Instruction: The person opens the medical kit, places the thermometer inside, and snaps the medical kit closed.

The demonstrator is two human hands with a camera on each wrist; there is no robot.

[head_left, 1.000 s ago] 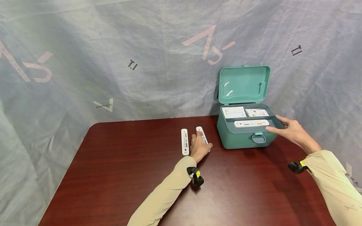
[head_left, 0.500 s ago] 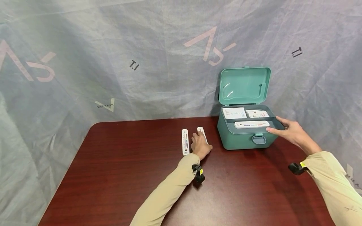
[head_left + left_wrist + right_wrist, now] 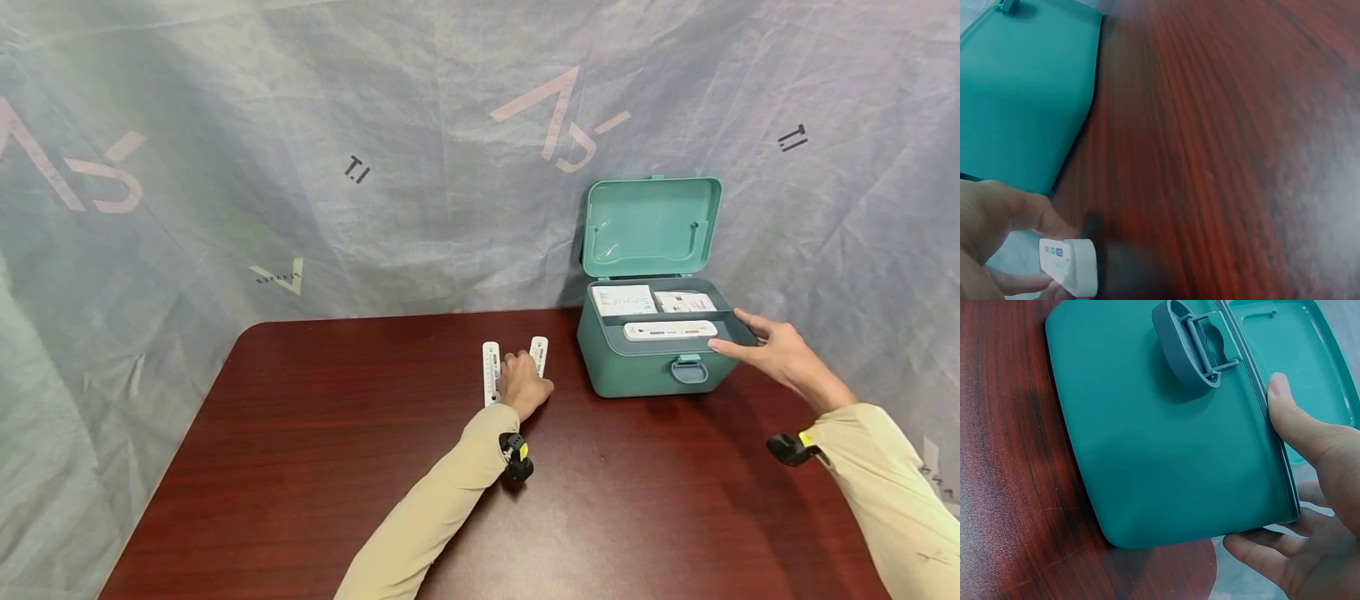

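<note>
My left hand [image 3: 523, 387] pinches a white strip thermometer [image 3: 539, 350] on the table, between thumb and fingers; its near end [image 3: 1087, 269] shows in the left wrist view. The hand covers its lower part in the head view. A second white thermometer [image 3: 491, 367] lies just left of that hand, partly covered by it. My right hand [image 3: 782, 354] grips the right end of a green medicine box [image 3: 637, 377], thumb [image 3: 1280, 394] at the front rim and fingers along the side. Inside its front compartment lies a third thermometer [image 3: 670, 331].
The box lid [image 3: 651, 227] stands up at the back. A white "Surgical" pack [image 3: 624, 300] and another white pack [image 3: 684, 302] fill the rear compartments. The latch [image 3: 688, 370] hangs at the front. A grey cloth [image 3: 420, 167] rises behind the dark red table [image 3: 337, 433].
The left hand has shifted slightly left, and the thermometer in it has turned from leaning left to leaning right. My right hand has stayed on the box.
</note>
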